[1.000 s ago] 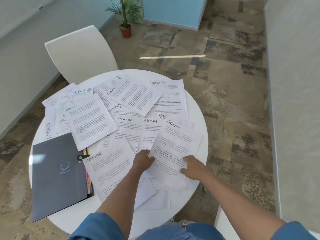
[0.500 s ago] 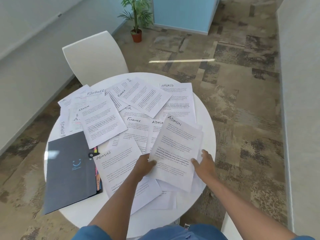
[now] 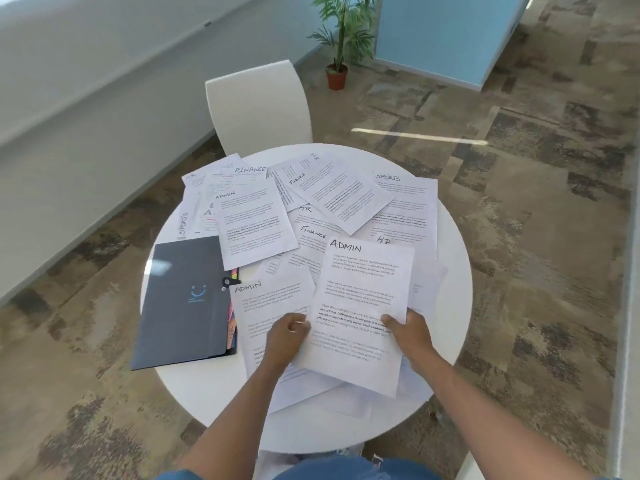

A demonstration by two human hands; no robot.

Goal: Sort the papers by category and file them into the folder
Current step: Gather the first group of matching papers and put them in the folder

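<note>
Hands grip one ADMIN sheet [image 3: 363, 306]: left hand [image 3: 287, 336] its left edge, right hand [image 3: 410, 332] its right.

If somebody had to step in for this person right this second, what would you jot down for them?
Hands: the left hand and right hand each pinch a side edge of one ADMIN sheet, held just above the pile.
Things: the dark folder lies shut at the table's left edge. Another ADMIN sheet lies beside it, a third ADMIN sheet further back. FINANCE, HR and SPORTS pages are scattered, overlapping, across the rest.
Done: no sorted stacks visible; nothing seen going into the folder.
Left: gather the sheets by heading, open the folder, file each group.
</note>
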